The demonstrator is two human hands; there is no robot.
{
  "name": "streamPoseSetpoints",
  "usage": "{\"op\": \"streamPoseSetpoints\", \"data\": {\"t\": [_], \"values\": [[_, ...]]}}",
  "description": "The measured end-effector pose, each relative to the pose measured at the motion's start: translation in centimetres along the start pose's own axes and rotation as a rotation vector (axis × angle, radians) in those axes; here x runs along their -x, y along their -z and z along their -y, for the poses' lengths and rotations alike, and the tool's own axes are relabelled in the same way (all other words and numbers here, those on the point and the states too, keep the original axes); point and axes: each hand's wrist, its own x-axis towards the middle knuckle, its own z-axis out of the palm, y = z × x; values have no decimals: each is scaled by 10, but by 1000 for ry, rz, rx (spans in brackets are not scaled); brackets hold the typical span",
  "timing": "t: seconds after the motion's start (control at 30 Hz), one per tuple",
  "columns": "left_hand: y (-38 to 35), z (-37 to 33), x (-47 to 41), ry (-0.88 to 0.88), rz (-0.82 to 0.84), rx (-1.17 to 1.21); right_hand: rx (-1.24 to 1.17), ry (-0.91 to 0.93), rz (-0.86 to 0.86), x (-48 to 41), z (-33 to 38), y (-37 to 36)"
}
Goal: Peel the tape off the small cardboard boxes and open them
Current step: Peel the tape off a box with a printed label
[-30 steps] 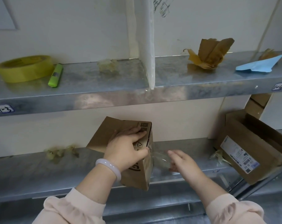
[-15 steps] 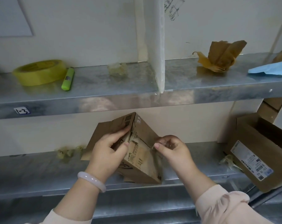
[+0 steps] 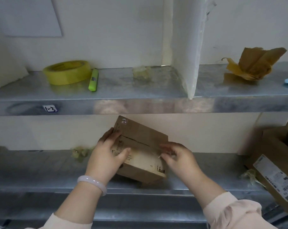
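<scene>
The left hand (image 3: pixel 109 156) wraps its grip around the left end of the small cardboard box (image 3: pixel 140 151), thumb pressed on the front face and fingers curled over the upper edge. The right hand (image 3: pixel 178 158) pinches its grip together at the box's right edge, apparently on a thin clear strip of tape (image 3: pixel 164 153), though blur hides exactly what lies between the fingertips. The box sits tilted above the lower shelf (image 3: pixel 41 169), its top flaps closed along a dark seam. A pale bracelet (image 3: pixel 92 183) circles the left wrist. A wad of peeled tape (image 3: pixel 79 152) lies on the lower shelf to the left, and a larger open carton (image 3: pixel 275 164) sits at the right. On the upper shelf (image 3: pixel 140 103) rest a yellow tape roll (image 3: pixel 66 74), a green marker (image 3: pixel 93 79), crumpled brown paper (image 3: pixel 253 64) and another clear wad (image 3: pixel 141 72).
</scene>
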Motion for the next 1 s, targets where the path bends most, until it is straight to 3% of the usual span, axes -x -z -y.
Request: {"op": "streamPoseSetpoints", "data": {"t": [0.23, 0.3, 0.4, 0.5, 0.63, 0.7, 0.8, 0.9, 1.0], "values": [[5, 30, -6, 72, -9, 135, 448, 274, -48, -4, -11, 3], [8, 40, -6, 182, -48, 247, 518, 246, -89, -8, -19, 10], [3, 58, 0, 262, 7, 306, 536, 121, 19, -6, -27, 20], [-9, 61, 3, 180, 81, 34, 378, 14, 22, -4, -25, 17], [-22, 29, -1, -184, 6, -417, -6, -148, -38, -3, -18, 8], [-29, 5, 0, -234, 125, -412, -109, -226, -47, -6, -14, 3], [-46, -8, 3, -135, 299, -432, -60, -277, -166, -11, -12, 0], [-51, -5, 4, -140, 310, -485, -97, -348, -244, -16, -17, 1], [-49, 4, 3, -125, 354, -427, -307, -441, -306, -16, -25, -1]]}}
